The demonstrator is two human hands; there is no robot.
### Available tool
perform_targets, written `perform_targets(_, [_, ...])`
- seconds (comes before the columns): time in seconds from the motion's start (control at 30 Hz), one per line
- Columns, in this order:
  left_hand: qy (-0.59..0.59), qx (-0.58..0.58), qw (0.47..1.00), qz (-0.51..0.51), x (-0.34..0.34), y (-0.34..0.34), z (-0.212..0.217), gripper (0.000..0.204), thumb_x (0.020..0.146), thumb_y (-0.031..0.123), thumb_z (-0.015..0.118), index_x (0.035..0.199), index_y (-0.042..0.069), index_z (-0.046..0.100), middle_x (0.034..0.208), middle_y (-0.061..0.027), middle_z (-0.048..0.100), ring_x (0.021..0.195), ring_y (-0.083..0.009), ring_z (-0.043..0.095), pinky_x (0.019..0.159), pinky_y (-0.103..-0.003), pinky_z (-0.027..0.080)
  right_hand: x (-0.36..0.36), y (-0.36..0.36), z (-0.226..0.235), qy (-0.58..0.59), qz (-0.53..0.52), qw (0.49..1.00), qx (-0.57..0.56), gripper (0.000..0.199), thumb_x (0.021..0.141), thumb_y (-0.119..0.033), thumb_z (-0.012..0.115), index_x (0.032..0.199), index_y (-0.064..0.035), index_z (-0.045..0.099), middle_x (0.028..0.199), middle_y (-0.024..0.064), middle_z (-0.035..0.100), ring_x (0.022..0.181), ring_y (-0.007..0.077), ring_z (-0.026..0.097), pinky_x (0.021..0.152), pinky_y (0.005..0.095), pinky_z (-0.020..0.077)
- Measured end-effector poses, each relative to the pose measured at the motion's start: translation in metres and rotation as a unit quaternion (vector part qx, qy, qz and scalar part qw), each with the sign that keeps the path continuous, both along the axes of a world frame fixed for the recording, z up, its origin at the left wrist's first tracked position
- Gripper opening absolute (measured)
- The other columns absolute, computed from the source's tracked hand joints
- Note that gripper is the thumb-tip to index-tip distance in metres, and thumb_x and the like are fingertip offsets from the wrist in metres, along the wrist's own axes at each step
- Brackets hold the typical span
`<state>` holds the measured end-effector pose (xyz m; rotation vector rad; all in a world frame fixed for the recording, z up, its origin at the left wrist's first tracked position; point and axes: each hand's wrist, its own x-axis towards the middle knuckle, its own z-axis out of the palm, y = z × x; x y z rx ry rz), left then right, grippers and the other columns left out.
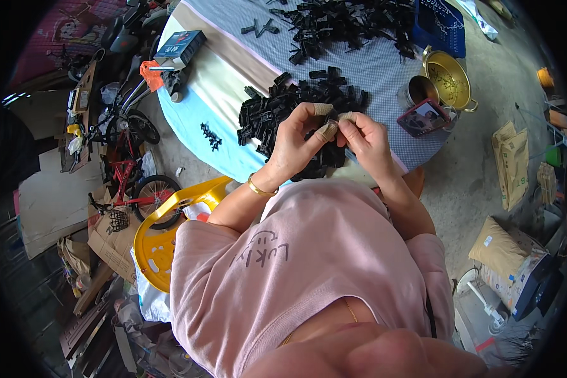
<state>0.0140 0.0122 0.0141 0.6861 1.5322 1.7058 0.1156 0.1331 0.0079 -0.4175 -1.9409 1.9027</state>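
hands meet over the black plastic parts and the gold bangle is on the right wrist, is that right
The gold bangle is on the left wrist, not the right, as the head view shows. The left hand and right hand do meet over the black plastic parts.

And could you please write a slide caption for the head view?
Left hand and right hand meet above black parts piled on a striped cloth.

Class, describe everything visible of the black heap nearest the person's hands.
The black heap is a loose jumble of many small, blocky or elongated pieces, slightly shiny and plastic-looking. It lies on the striped tablecloth, near the person; the left hand and right hand partly hide it, though contact is unclear.
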Motion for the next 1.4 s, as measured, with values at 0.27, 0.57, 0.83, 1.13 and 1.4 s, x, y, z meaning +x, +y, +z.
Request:
perform_targets(0.27, [0.095, 0.039, 0.994, 0.033, 0.001, 0.0, -0.002, 0.018, 0.076, 0.001, 0.063, 0.092, -0.002, 0.054, 0.09, -0.0069, 0.06, 0.082, -0.0123, 0.058, 0.073, -0.025, 0.048, 0.001, -0.006, 0.002, 0.02, -0.005, 0.998, 0.057, 0.016, 0.089, -0.014, 0.048, 0.082, -0.0022, 0.057, 0.059, -0.0023, 0.052, 0.048, -0.0001, 0.037, 0.042, 0.0158, 0.0279])
perform_targets(0.57, [0.155, 0.034, 0.987, 0.033, 0.001, 0.005, 0.001, 0.023, 0.079, -0.001, 0.058, 0.101, 0.0, 0.049, 0.095, -0.011, 0.058, 0.084, -0.0161, 0.059, 0.073, -0.027, 0.049, 0.0, -0.003, -0.007, -0.039, 0.039, 0.99, -0.133, 0.016, 0.088, -0.015, 0.051, 0.088, -0.0007, 0.057, 0.064, -0.0028, 0.052, 0.048, 0.0018, 0.037, 0.045, 0.0148, 0.0313])
perform_targets(0.83, [-0.39, 0.044, 0.919, -0.037, -0.018, 0.002, 0.002, 0.028, 0.093, 0.015, 0.037, 0.118, 0.003, 0.042, 0.103, -0.0124, 0.054, 0.091, -0.0216, 0.058, 0.081, -0.034, 0.05, 0.005, 0.004, 0.009, 0.13, -0.044, 0.975, 0.175, 0.016, 0.072, -0.002, 0.068, 0.085, 0.0003, 0.058, 0.076, 0.005, 0.059, 0.058, 0.005, 0.05, 0.048, 0.0171, 0.0383])
perform_targets(1.13, [-0.07, 0.009, 0.981, -0.179, -0.007, -0.004, 0.01, 0.039, 0.086, 0.004, 0.051, 0.123, -0.001, 0.038, 0.109, -0.0083, 0.053, 0.092, -0.0125, 0.054, 0.08, -0.024, 0.047, 0.002, 0.004, 0.007, 0.013, -0.014, 1.0, -0.025, 0.024, 0.069, -0.007, 0.073, 0.079, -0.0002, 0.053, 0.07, 0.0025, 0.059, 0.063, 0.0062, 0.056, 0.054, 0.0186, 0.0455])
perform_targets(1.4, [-0.087, 0.005, 0.994, -0.066, 0.0, 0.0, -0.001, 0.036, 0.08, -0.004, 0.057, 0.113, 0.0, 0.043, 0.1, -0.0077, 0.055, 0.093, -0.0129, 0.054, 0.084, -0.026, 0.045, 0.003, 0.006, -0.004, -0.026, 0.051, 0.983, -0.175, 0.016, 0.089, -0.017, 0.05, 0.088, -0.0026, 0.058, 0.064, -0.0029, 0.052, 0.049, -0.0008, 0.035, 0.042, 0.0143, 0.0248])
